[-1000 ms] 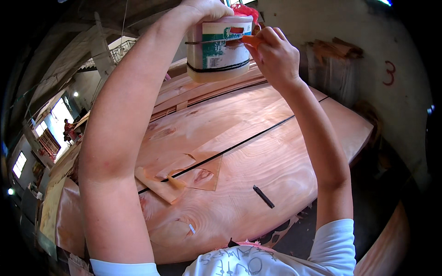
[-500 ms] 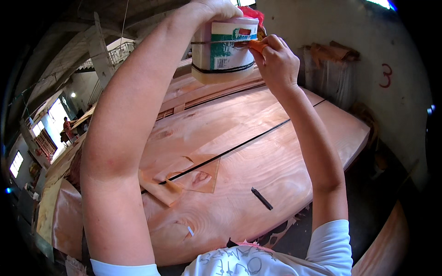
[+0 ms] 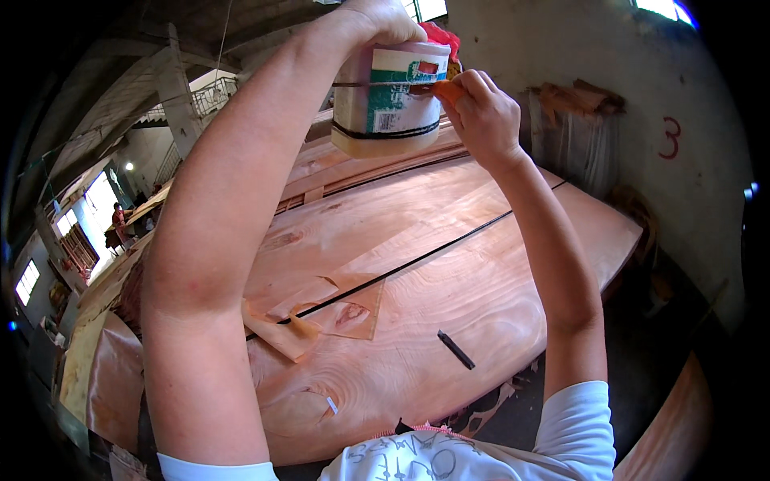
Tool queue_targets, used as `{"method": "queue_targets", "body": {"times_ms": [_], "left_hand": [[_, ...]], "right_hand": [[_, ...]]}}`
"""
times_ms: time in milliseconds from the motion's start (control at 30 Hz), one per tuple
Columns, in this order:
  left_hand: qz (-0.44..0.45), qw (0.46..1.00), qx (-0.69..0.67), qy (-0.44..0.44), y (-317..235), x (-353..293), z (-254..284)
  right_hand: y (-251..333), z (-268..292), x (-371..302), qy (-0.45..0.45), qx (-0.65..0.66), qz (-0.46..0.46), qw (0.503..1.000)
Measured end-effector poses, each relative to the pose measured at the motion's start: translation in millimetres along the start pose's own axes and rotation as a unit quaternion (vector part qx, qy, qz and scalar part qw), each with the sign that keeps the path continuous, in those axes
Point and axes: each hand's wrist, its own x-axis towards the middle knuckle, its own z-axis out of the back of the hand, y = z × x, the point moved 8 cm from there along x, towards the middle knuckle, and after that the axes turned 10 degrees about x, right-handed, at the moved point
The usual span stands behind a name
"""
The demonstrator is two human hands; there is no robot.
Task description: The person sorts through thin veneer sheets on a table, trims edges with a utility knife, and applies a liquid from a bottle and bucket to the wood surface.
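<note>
A pale plastic tub (image 3: 393, 100) with a green-and-white label is held up in front of me at the top of the view. Two dark bands run around it. My left hand (image 3: 387, 20) grips its top rim from above, the fingers partly hidden behind it. My right hand (image 3: 491, 119) is closed around a small orange object (image 3: 449, 91), whose kind I cannot make out; it meets the tub's right side by a brown patch. Behind the rim shows some crumpled red material (image 3: 443, 38). What the tub contains is hidden.
Below lies a stack of wood veneer sheets (image 3: 449, 280), crossed by a black strap (image 3: 409, 266). Torn veneer pieces (image 3: 293, 341) and a black cutter knife (image 3: 456, 350) rest on it. A wrapped bundle (image 3: 573, 136) stands against the right wall. Another person (image 3: 120, 220) is far left.
The tub and both hands sit slightly lower in the view. The orange object stays against the tub's side, and the left hand keeps its grip.
</note>
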Motion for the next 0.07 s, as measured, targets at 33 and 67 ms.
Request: {"method": "queue_targets", "body": {"times_ms": [33,67], "left_hand": [[-0.003,1.0,0.009,0.0,0.4,1.4,0.1],[-0.006,1.0,0.028,-0.002,0.7,2.7,0.2]], "right_hand": [[0.7,0.7,0.3,-0.004,0.002,0.001,1.0],[2.4,1.5,0.4,-0.008,0.006,0.0,1.0]]}}
